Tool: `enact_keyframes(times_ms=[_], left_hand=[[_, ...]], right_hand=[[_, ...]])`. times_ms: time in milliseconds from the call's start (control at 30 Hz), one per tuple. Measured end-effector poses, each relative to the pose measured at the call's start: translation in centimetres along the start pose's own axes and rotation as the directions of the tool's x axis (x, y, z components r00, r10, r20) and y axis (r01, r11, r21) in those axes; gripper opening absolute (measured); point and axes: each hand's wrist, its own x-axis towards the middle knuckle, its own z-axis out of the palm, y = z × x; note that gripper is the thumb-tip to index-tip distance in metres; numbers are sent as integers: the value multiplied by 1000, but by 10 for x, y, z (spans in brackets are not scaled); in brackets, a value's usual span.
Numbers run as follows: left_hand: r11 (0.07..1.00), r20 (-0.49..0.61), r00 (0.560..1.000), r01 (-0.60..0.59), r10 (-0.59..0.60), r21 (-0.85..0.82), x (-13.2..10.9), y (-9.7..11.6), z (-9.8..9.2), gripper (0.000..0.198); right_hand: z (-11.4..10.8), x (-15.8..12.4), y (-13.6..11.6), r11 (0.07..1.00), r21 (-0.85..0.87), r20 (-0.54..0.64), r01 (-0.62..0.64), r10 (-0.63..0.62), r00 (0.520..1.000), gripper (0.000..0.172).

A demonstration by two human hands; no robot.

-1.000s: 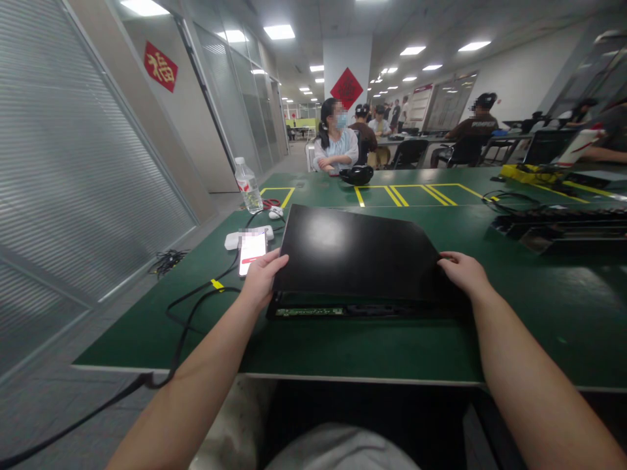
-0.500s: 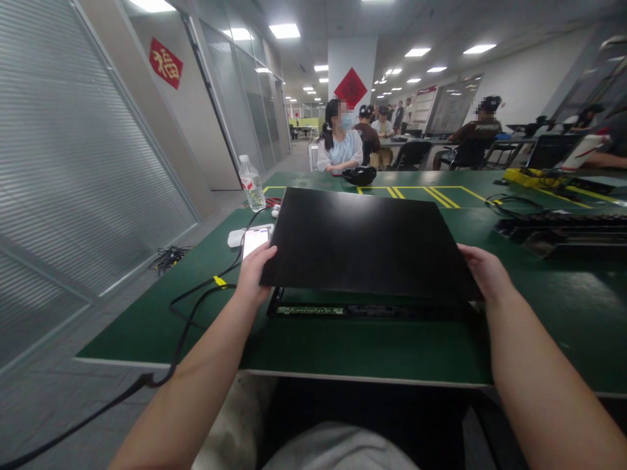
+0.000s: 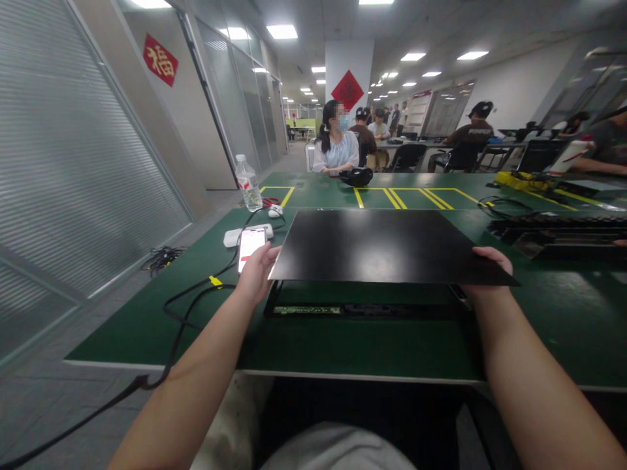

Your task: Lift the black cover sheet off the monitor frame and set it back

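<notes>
A thin, flat black panel (image 3: 386, 245) with a glossy sheen is held nearly level above the table. My left hand (image 3: 257, 271) is at its left edge, fingers against the rim and partly hidden by it. On the right side, my right hand (image 3: 492, 271) grips the panel, thumb on top and palm below. Beneath lies a black frame (image 3: 269, 300) with a green circuit board strip (image 3: 306, 310) along its near side; the panel hides the frame's far part.
Left of the panel are a lit phone (image 3: 251, 241), a white case (image 3: 232, 237), a water bottle (image 3: 249, 185) and a black cable (image 3: 179, 346). Black metal parts (image 3: 563, 235) lie at right. A person (image 3: 337, 147) sits across the green table (image 3: 147, 326).
The panel has tipped flatter and shifted to the right, its far edge dropping. My right hand has turned further beneath it; my left hand's fingers have loosened somewhat at the edge.
</notes>
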Motion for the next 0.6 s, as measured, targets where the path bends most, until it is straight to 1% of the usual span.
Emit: enact_keyframes(times_ms=[33,67,167,233,267,333,400,433,500,533,600], left_hand=[[999,-22,1000,16,-14,52,1,-1,-1,39],[995,-58,998,7,-2,97,3,-2,-2,38],[980,-148,983,-76,104,182,6,-4,-5,33],[959,-176,971,-112,161,261,7,-4,-5,28],[938,-171,968,-120,183,324,7,-4,-5,27],[866,-105,969,-148,224,478,4,-5,-3,24],[771,15,965,-219,263,598,1,-7,-2,24],[732,75,958,-261,277,629,-1,-8,-1,25],[688,163,943,-324,290,650,-4,-11,0,28],[679,189,940,-337,285,652,-4,-12,0,29],[664,213,941,-336,262,667,-4,-13,-1,29]], right_hand=[[-1,1,-1,1000,13,-33,17,-17,999,9],[-1,1,-1,999,32,-62,36,-34,998,10],[1,4,1,988,128,-133,87,-70,989,13],[2,6,3,973,194,-175,127,-93,980,15],[3,7,4,964,220,-192,149,-107,975,16],[5,8,4,942,269,-230,200,-139,963,18],[7,7,3,916,321,-277,241,-152,949,20],[8,7,2,903,345,-301,255,-151,942,21],[9,7,0,886,371,-356,277,-139,924,23],[9,9,0,885,367,-385,286,-135,913,24],[6,13,0,910,299,-416,288,-148,897,26]])
